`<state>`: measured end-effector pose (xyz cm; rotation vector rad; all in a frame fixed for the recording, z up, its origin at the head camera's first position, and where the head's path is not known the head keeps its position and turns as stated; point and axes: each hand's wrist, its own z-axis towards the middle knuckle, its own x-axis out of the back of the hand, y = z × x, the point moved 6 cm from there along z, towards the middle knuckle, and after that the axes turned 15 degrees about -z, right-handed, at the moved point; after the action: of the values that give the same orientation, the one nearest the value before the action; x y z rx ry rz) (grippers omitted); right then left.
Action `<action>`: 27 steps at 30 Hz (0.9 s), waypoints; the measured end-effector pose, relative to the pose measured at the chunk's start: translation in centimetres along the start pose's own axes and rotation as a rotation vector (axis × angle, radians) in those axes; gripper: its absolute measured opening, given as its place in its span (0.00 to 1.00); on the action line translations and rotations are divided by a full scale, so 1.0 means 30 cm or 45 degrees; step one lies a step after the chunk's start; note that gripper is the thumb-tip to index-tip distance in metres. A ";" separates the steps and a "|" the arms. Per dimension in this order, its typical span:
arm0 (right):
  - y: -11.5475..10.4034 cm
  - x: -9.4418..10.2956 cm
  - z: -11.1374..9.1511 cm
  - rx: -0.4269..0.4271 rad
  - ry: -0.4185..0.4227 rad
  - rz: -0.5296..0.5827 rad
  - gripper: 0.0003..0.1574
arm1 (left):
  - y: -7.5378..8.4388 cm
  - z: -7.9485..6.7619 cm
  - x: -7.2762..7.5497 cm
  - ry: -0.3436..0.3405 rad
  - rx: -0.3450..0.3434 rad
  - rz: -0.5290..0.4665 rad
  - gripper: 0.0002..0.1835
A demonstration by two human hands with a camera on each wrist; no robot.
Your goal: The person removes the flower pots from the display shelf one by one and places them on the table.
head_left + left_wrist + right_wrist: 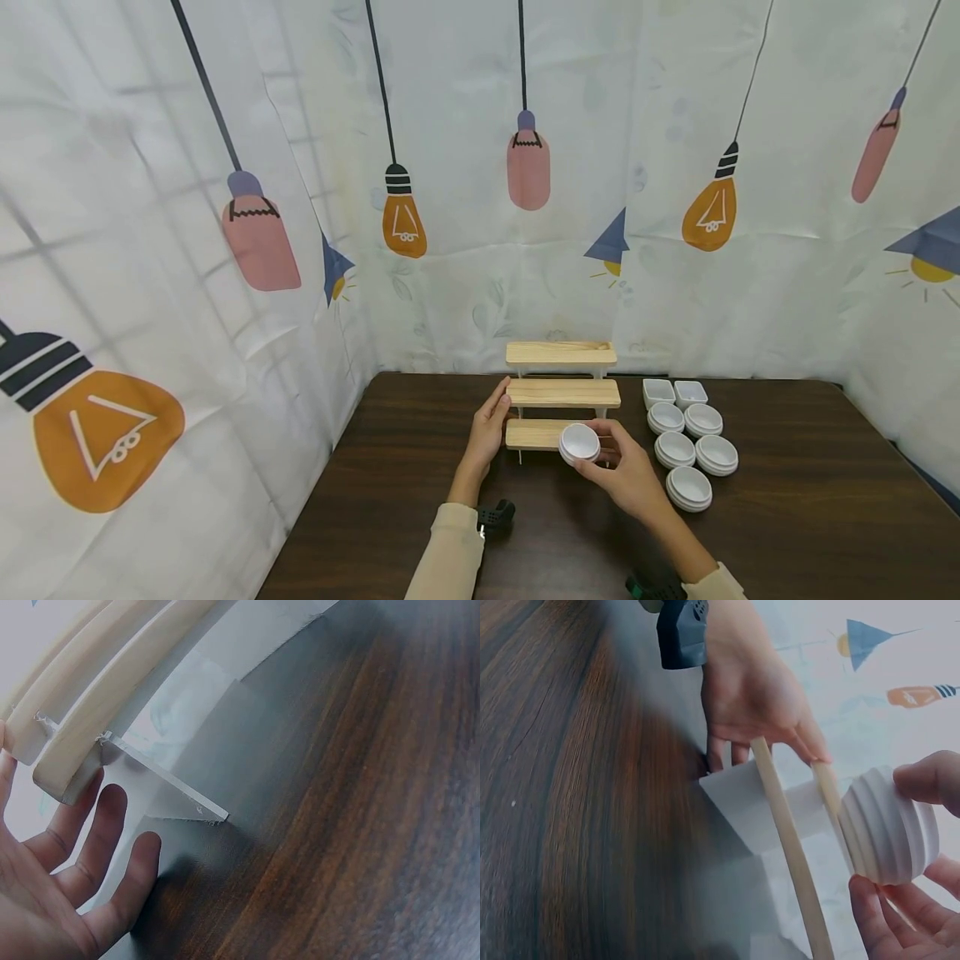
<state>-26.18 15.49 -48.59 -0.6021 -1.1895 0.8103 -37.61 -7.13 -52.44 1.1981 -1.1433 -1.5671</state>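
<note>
My right hand [624, 473] holds a small stack of white round bowls [579, 442], thumb on one side and fingertips on the other. The stack is tilted, its opening towards me, in front of the lowest step of a three-step wooden display stand [564, 392]. In the right wrist view the ridged sides of the stacked bowls [889, 829] overlap a wooden step. My left hand [486, 432] touches the left end of the stand at the middle step. Its loosely spread fingers [112, 810] lie beside the clear side support [165, 776].
Right of the stand, several stacks of white round bowls [688, 488] stand in two columns on the dark wooden table [405, 483]. Two white square dishes [658, 392] sit behind them. A curtain with printed lamps [465, 292] hangs behind the table and at its left.
</note>
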 end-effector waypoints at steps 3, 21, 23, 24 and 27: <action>0.008 0.014 -0.006 0.004 0.003 0.001 0.36 | 0.033 -0.015 -0.010 -0.009 0.006 -0.006 0.25; 0.028 0.093 -0.036 0.041 0.048 -0.021 0.35 | 0.085 -0.044 -0.025 -0.026 0.004 0.010 0.25; 0.032 0.102 -0.040 0.047 0.062 -0.031 0.35 | 0.086 -0.044 -0.024 -0.026 0.005 0.015 0.25; 0.034 0.106 -0.042 0.048 0.067 -0.035 0.35 | 0.086 -0.044 -0.024 -0.028 0.005 0.019 0.25; 0.038 0.118 -0.049 0.050 0.077 -0.042 0.34 | 0.086 -0.045 -0.022 -0.034 0.012 0.027 0.26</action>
<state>-24.46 19.05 -47.90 -0.5697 -1.1234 0.7809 -35.95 -7.33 -49.98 1.1709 -1.1783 -1.5681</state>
